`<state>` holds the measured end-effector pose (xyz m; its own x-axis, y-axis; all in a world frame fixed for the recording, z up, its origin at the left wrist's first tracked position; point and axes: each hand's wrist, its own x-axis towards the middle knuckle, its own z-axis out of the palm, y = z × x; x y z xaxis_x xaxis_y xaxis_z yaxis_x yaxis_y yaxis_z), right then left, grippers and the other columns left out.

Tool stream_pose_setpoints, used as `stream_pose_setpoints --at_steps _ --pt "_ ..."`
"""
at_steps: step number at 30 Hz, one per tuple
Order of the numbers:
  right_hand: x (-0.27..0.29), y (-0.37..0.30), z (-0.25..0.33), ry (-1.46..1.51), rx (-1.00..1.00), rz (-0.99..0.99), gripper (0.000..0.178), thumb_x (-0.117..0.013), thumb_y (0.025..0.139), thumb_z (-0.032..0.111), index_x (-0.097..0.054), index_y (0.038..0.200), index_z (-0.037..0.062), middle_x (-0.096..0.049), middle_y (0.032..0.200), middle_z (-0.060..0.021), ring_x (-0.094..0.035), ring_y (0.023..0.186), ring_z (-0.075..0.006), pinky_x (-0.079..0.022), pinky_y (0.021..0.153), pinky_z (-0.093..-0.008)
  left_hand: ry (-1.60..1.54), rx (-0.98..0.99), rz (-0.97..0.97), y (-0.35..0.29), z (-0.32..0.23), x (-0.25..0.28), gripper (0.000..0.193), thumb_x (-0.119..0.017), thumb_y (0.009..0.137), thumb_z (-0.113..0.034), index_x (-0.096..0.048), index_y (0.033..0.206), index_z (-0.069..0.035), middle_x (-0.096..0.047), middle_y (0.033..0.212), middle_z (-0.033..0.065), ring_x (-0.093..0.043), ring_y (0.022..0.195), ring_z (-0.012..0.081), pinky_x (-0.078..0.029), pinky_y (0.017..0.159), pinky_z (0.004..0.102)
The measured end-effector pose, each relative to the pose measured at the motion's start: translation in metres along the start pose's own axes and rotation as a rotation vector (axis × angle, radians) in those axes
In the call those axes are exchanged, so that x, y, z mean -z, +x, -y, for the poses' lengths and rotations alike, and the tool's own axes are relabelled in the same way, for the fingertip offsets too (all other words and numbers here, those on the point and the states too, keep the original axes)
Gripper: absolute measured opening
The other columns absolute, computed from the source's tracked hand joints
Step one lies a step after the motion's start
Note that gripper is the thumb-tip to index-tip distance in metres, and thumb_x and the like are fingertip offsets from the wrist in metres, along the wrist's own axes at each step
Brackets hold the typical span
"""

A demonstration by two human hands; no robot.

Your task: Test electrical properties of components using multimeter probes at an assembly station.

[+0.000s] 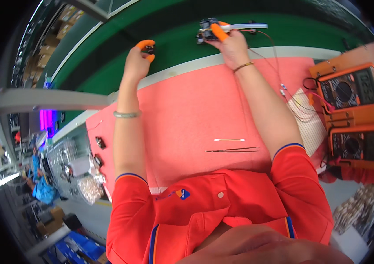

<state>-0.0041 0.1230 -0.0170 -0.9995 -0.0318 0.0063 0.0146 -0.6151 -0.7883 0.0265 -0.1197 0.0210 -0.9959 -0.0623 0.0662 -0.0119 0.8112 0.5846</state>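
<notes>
My left hand (139,60), with orange finger cots, pinches a small black part (150,49) over the green surface (173,50) beyond the mat. Farther right, my right hand (233,44) is closed on a dark electronic module (207,29), orange finger cots pressed against it. A flat white ribbon cable (248,26) sticks out to the right of that hand. Thin wires (276,57) run down from there toward the multimeters. Beneath both forearms is a pink mat (187,119), where a cotton swab (229,140) lies just beyond dark tweezers (233,150).
Two orange multimeters (350,88) (358,144) rest on an orange stand at the right. Beside them is a pale gridded sheet (308,119). Small black parts (100,142) lie at the mat's left edge. A grey metal beam (50,99) crosses at left.
</notes>
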Motion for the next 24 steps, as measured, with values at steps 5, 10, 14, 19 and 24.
stream_pose_setpoints --at_steps 5,10,14,19,24 --pt "-0.008 -0.006 0.003 -0.094 -0.032 -0.083 0.028 -0.057 0.075 0.004 -0.049 0.101 -0.0007 -0.054 0.09 -0.0094 -0.055 0.083 -0.0176 -0.051 0.066 -0.0317 -0.345 -0.154 0.059 -0.005 -0.053 -0.047 0.028 -0.05 0.08 -0.009 -0.05 0.108 -0.007 -0.058 0.083 0.0049 -0.052 0.074 0.0079 -0.04 0.065 0.0201" --pt "-0.005 -0.011 0.006 -0.046 -0.009 -0.085 0.029 -0.058 0.074 0.004 -0.049 0.1 -0.0021 -0.054 0.091 -0.0094 -0.056 0.08 -0.0152 -0.049 0.066 -0.0278 -0.588 -0.122 0.135 -0.013 -0.067 -0.052 0.026 -0.048 0.083 -0.009 -0.05 0.108 -0.003 -0.056 0.09 0.0053 -0.053 0.076 0.0086 -0.041 0.066 0.0192" --pt "-0.01 -0.017 0.003 -0.092 0.027 0.013 0.024 -0.06 0.072 0.005 -0.051 0.093 -0.0024 -0.056 0.081 -0.0083 -0.056 0.071 -0.013 -0.048 0.061 -0.024 -1.052 -0.03 0.134 -0.009 -0.051 -0.06 0.024 -0.048 0.084 -0.01 -0.05 0.105 0.0 -0.055 0.093 0.0051 -0.053 0.078 0.0111 -0.043 0.071 0.0233" --pt "-0.013 -0.02 -0.003 -0.212 0.073 0.043 0.021 -0.06 0.073 0.008 -0.052 0.089 -0.0014 -0.055 0.078 -0.0073 -0.054 0.064 -0.0113 -0.045 0.058 -0.0224 -1.224 0.038 0.139 -0.014 -0.063 -0.065 0.022 -0.051 0.081 -0.007 -0.051 0.102 0.002 -0.055 0.095 0.0069 -0.052 0.084 0.013 -0.042 0.079 0.0259" --pt "-0.015 -0.023 -0.004 -0.3 0.046 0.028 0.018 -0.059 0.075 0.015 -0.053 0.085 0.0007 -0.055 0.07 -0.006 -0.052 0.058 -0.0099 -0.042 0.051 -0.0223 -1.2 0.018 0.262 -0.01 -0.049 -0.072 0.024 -0.052 0.08 -0.008 -0.05 0.102 0.003 -0.054 0.097 0.0073 -0.05 0.089 0.0133 -0.04 0.081 0.0261"
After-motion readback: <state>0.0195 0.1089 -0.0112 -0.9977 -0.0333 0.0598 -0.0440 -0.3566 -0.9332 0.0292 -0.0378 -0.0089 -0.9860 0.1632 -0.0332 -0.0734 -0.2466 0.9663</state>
